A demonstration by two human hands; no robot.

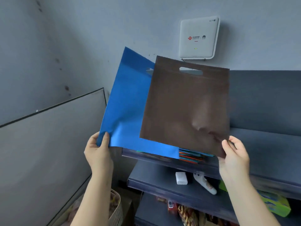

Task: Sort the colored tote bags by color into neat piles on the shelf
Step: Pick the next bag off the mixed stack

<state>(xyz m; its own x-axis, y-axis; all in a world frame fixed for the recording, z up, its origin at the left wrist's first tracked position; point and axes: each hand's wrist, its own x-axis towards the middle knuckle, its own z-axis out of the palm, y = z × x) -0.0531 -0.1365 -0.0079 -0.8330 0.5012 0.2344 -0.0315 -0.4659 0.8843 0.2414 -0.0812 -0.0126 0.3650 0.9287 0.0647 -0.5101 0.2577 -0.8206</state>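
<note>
A flat tote bag in each of my hands, held up above the shelf.

My left hand (97,148) pinches the lower left corner of a flat bright blue non-woven tote bag (128,103), thumb on the front and fingers behind it, while my right hand (234,154) pinches the lower right corner of a flat dark brown non-woven tote bag (185,103) with a cut-out handle slot near its top edge. The brown bag overlaps the blue one's right side, and both are raised upright in front of the grey wall. Below them, on the top board of the dark blue shelf (162,160), lies a mixed stack of coloured tote bags (192,156), its red, teal and blue edges showing just under the blue bag. A white router box (198,37) hangs on the wall above, and a small white rectangular charger (181,178) sits on the lower board.
</note>
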